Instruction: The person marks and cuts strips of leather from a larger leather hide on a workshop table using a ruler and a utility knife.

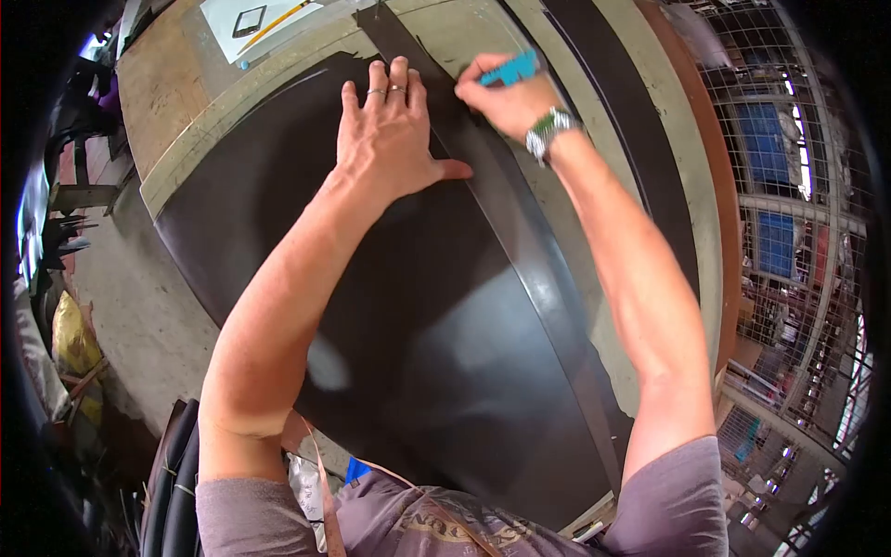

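Note:
A large black leather-like sheet [436, 362] is spread over the work table. Along it lies a long dark straightedge [541, 295], running from the far edge toward my body. My left hand [385, 130] is pressed flat on the sheet, fingers pointing away and thumb stretched onto the straightedge. In my right hand [510, 100] is a teal utility knife [512, 69], gripped beside the far part of the straightedge. Motion blurs this hand slightly, and the knife's blade is hidden.
A dark strip [640, 121] lies on the table's right side. At the far left are white paper [223, 23] and a yellow pencil [274, 28]. Wire mesh [780, 204] stands beyond the right edge. Dark rolls [172, 483] stand at lower left.

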Motion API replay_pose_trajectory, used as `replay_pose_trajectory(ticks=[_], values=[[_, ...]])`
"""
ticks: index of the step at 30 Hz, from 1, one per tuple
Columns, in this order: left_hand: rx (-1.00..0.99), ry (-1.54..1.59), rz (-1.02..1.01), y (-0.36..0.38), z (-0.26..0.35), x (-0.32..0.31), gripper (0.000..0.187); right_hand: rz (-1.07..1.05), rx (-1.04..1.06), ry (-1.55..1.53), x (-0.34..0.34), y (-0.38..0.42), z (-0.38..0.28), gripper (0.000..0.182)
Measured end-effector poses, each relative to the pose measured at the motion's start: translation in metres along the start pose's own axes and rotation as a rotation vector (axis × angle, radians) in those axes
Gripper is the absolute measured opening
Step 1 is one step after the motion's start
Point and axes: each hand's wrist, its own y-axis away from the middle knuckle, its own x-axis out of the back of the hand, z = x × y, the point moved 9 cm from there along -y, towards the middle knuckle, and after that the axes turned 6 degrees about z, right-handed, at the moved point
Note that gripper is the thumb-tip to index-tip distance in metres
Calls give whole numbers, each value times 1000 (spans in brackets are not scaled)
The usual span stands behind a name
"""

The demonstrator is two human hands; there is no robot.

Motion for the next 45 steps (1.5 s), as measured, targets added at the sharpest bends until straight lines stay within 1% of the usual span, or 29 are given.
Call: replay_pose_trajectory(ticks=[1,3,5,6,8,10,13,14,15,17,19,21,22,23,24,26,27,28,30,32,33,34,35,36,39,40,42,43,45], values=[[3,9,-3,0,1,0,131,-27,-18,-23,7,23,2,26],[5,11,-9,0,1,-1,132,-22,74,70,16,69,12,22],[1,0,-10,0,0,-3,132,-90,-43,-45,32,129,26,18],[7,-21,-21,-2,-2,-3,131,-46,-41,-131,37,154,32,16],[-3,-53,-58,-2,3,-6,131,-16,-128,-92,42,170,37,16],[-5,-52,-69,-3,4,-7,129,-13,-86,-115,39,169,39,17],[-62,111,285,22,12,-16,122,-20,-47,-129,36,168,49,22],[-87,145,256,49,43,-15,121,0,-6,-80,38,167,45,26],[-107,173,233,86,81,-3,120,-58,-77,-57,35,165,49,29],[-153,271,93,158,162,-6,125,-50,31,-29,32,159,50,30],[-108,344,67,211,217,-24,132,-13,-28,4,31,159,55,26],[-62,302,67,227,235,-27,133,1,9,81,26,154,62,27],[-53,275,67,225,235,-25,134,-44,-46,235,26,147,46,34],[-48,289,94,225,236,-22,134,141,180,247,18,136,50,33],[-43,276,113,226,239,-20,134,226,59,28,31,146,52,29],[-1,165,25,225,243,-20,136,107,-31,-7,39,165,47,25],[20,129,-5,225,245,-21,138,100,-69,-96,47,189,49,22],[29,101,-17,225,247,-22,139,343,76,4,41,195,68,19],[44,64,-43,225,250,-25,140,103,189,158,40,248,104,25],[57,-6,-114,222,253,-27,145,104,19,59,74,346,115,24],[60,-18,-148,220,252,-29,145,41,-108,36,77,385,147,23],[59,-29,-181,218,253,-31,146,-63,-33,-7,93,440,146,18],[55,-38,-213,215,257,-34,144,1,43,-29,115,495,152,15],[61,-47,-243,214,257,-36,143,-40,-34,-46,127,541,162,16],[89,-123,-334,215,254,-34,141,-52,-241,-160,142,606,187,19],[70,-149,-357,211,259,-36,141,-62,-195,-123,141,602,186,19],[42,-148,-245,206,252,-50,141,23,-86,-136,146,605,182,18],[0,-141,-147,207,247,-52,137,-45,-151,-74,142,606,184,14],[-108,-79,72,231,274,-61,130,-16,-7,103,147,602,174,18]])
